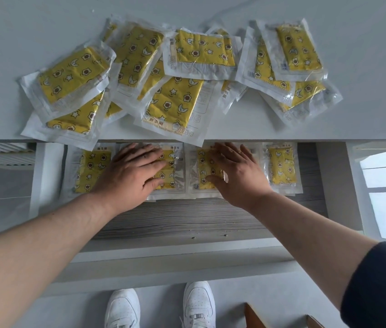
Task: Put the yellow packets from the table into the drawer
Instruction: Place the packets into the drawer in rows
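A heap of yellow packets (175, 98), clear wrappers over yellow pads printed with stars, moons and flowers, lies overlapping on the white table (21, 31) just behind the open drawer (187, 216), with a few edges hanging over it. Inside the drawer, four more packets (281, 166) lie flat, side by side along its back, on the grey wood-grain floor.

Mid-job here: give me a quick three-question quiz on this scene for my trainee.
1. True or false: the left hand and right hand both lie flat on drawer packets inside the drawer.
2. Fill in: the drawer shows ___ packets side by side.
3. The loose pile of packets lies: A on the table; B on the floor; C on a shelf.
Key: 1 true; 2 four; 3 A.
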{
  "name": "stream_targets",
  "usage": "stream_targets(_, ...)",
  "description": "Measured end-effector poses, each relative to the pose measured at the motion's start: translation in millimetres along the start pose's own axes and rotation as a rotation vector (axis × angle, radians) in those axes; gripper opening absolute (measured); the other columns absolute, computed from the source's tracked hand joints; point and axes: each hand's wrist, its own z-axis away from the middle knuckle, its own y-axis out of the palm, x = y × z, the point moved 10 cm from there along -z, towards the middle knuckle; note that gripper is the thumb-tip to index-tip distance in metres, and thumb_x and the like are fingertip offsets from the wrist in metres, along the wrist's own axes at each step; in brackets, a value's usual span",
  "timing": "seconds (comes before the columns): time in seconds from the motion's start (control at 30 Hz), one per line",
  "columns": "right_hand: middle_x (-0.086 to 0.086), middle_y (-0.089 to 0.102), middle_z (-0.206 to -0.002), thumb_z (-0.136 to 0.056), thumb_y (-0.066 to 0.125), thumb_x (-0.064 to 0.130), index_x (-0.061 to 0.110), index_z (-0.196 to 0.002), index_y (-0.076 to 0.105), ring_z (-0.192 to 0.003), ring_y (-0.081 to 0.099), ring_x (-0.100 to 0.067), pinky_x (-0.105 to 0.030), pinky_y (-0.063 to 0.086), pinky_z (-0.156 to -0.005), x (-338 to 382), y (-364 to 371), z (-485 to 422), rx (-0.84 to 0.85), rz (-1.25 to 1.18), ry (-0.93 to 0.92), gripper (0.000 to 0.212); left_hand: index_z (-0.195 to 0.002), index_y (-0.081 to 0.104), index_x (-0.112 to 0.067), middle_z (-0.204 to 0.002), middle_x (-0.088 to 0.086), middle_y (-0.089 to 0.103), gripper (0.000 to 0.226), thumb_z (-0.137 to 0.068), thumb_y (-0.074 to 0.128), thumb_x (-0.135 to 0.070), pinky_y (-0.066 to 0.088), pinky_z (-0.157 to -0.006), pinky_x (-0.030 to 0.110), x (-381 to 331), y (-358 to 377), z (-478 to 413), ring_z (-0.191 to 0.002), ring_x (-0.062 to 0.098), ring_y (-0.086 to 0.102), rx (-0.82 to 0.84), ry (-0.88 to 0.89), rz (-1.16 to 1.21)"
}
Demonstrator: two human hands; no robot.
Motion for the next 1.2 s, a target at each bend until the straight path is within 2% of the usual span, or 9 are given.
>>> stream_targets(0.27, -0.013, 0.053, -0.137, -0.083, 0.059, 0.04, 0.022, -0.127, 0.061, -0.133, 0.044, -0.035, -0.053, 0.023, -0.115, 4.0, -1.4, 1.2, 0.023, 0.048, 0.008, 0.048, -0.118, 0.065, -0.011, -0.132, 0.009, 0.057, 0.05, -0.086, 0.041, -0.042, 0.031, -0.11, 0.047, 2.1, 3.0, 0.9, -0.126, 0.029, 0.05, 0.032, -0.058, -0.002)
stream_targets(0.47, -0.013, 0.05, -0.14, -0.085, 0.061, 0.038, 0.027, -0.129, 0.059, -0.136, 0.039, -0.033, -0.053, 0.02, -0.116, 5.6, 2.0, -0.5, 0.087, 0.046, 0.035, 0.046, -0.119, 0.064, -0.01, -0.132, 0.012, 0.058, 0.041, -0.082, 0.065, -0.028, 0.03, -0.109, 0.05, 0.9, 2.8, 1.2, -0.126, 0.031, 0.05, 0.037, -0.064, 0.004)
stream_targets(0.63, -0.013, 0.048, -0.142, -0.087, 0.061, 0.038, 0.027, -0.131, 0.058, -0.138, 0.036, -0.032, -0.051, 0.016, -0.118, 7.7, -0.1, -1.8, 0.1, 0.056, 0.03, 0.046, -0.121, 0.063, -0.011, -0.134, 0.01, 0.056, 0.05, -0.087, 0.042, -0.041, 0.028, -0.111, 0.047, 1.8, 5.3, 2.4, -0.128, 0.029, 0.049, 0.08, -0.07, 0.004)
stream_targets(0.73, -0.011, 0.048, -0.142, -0.088, 0.059, 0.039, 0.028, -0.131, 0.058, -0.137, 0.037, -0.032, -0.049, 0.014, -0.119, 9.2, -2.1, -2.2, 0.101, 0.059, 0.027, 0.045, -0.123, 0.061, -0.009, -0.137, 0.014, 0.053, 0.053, -0.088, 0.04, -0.042, 0.03, -0.11, 0.05, 3.8, 4.9, 3.7, -0.128, 0.034, 0.048, 0.084, -0.075, 0.003)
stream_targets(0.9, -0.008, 0.047, -0.144, -0.086, 0.049, 0.044, 0.026, -0.134, 0.054, -0.137, 0.037, -0.031, -0.049, 0.017, -0.119, 13.4, -3.3, -3.6, 0.117, 0.042, 0.059, 0.052, -0.132, 0.052, -0.006, -0.142, 0.016, 0.047, 0.061, -0.089, 0.034, -0.045, 0.029, -0.108, 0.044, 18.8, -3.9, 13.8, -0.131, 0.036, 0.041, 0.074, -0.208, 0.078)
stream_targets(0.97, -0.008, 0.048, -0.143, -0.085, 0.052, 0.042, 0.023, -0.134, 0.054, -0.135, 0.039, -0.032, -0.049, 0.021, -0.118, 17.4, -6.3, -4.1, 0.098, 0.025, 0.06, 0.052, -0.129, 0.055, -0.005, -0.141, 0.016, 0.048, 0.059, -0.089, 0.036, -0.044, 0.027, -0.108, 0.044, 17.5, -7.0, 16.8, -0.131, 0.035, 0.043, 0.063, -0.189, 0.067)
stream_targets(1.03, -0.009, 0.055, -0.136, -0.084, 0.061, 0.035, 0.018, -0.128, 0.06, -0.128, 0.046, -0.034, -0.049, 0.032, -0.112, 21.5, -13.7, -4.4, 0.037, -0.022, 0.061, 0.047, -0.124, 0.059, -0.004, -0.135, 0.016, 0.054, 0.057, -0.087, 0.04, -0.042, 0.031, -0.106, 0.044, 17.1, -14.7, 19.1, -0.125, 0.035, 0.048, 0.04, -0.182, 0.067)
stream_targets(1.13, -0.011, 0.065, -0.122, -0.083, 0.068, 0.025, 0.013, -0.118, 0.067, -0.113, 0.057, -0.036, -0.044, 0.047, -0.096, 25.8, -26.3, -3.0, -0.024, -0.116, 0.097, 0.038, -0.117, 0.065, -0.005, -0.119, 0.013, 0.063, 0.045, -0.086, 0.052, -0.035, 0.046, -0.092, 0.044, 16.7, -34.3, 22.9, -0.109, 0.035, 0.058, -0.019, -0.224, 0.135)
stream_targets(1.2, -0.011, 0.072, -0.103, -0.084, 0.067, 0.02, 0.012, -0.106, 0.071, -0.094, 0.065, -0.035, -0.039, 0.055, -0.081, 29.8, -34.1, -1.2, -0.008, -0.187, 0.137, 0.024, -0.112, 0.068, -0.009, -0.113, 0.007, 0.066, 0.03, -0.086, 0.064, -0.023, 0.05, -0.084, 0.04, 15.2, -47.3, 25.9, -0.101, 0.032, 0.062, -0.047, -0.277, 0.207)
